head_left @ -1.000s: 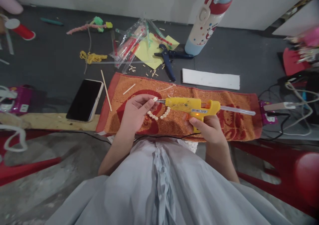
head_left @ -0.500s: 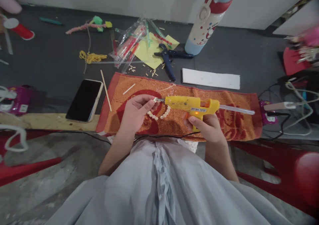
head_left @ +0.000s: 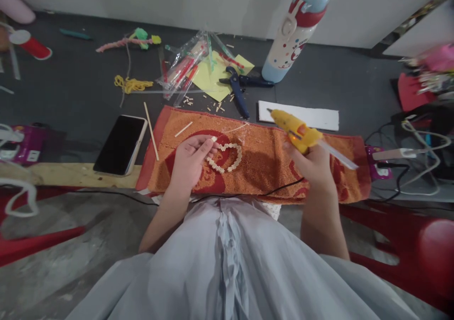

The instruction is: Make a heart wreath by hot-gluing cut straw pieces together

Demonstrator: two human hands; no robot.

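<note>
On the orange towel lies a heart-shaped outline built from small pale pieces. My left hand is at its left side, thumb and finger pinched on a small pale piece. Whether that piece touches the outline, I cannot tell. In my right hand is a yellow glue gun, gripped by its handle. Its dark nozzle points up and left over a white strip, and a clear glue stick sticks out of its back. Part of the outline's left edge is hidden by my left fingers.
A phone and a thin wooden stick lie left. Behind the towel are blue cutters, yellow paper, cut bits and a bottle. A black cord runs along the front edge.
My right hand has drawn the glue gun right, away from my left hand, and tilted its nozzle upward. The heart outline is uncovered. My left hand keeps its pinch, shifted slightly left.
</note>
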